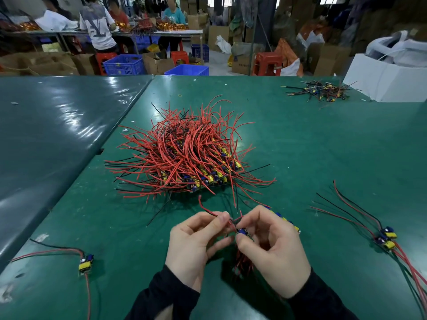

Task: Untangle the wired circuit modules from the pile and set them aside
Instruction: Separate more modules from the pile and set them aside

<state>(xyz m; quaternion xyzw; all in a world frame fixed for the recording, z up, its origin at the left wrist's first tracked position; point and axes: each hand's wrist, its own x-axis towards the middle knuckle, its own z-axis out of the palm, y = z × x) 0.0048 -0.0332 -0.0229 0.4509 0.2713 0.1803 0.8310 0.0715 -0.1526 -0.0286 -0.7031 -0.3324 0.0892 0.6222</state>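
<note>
A big tangled pile of circuit modules with red and black wires lies mid-table. Just in front of it, my left hand pinches a red and black wire pair between thumb and fingers. My right hand grips a small module with a blue capacitor, and more blue-and-yellow modules stick out behind its fingers. Red wires hang below my hands. Two separated modules lie at the right with long wires. One single module lies at the left.
A smaller heap of wired parts sits at the far right beside a white box. The green table joins a darker one on the left. People work at a far bench among crates and cartons.
</note>
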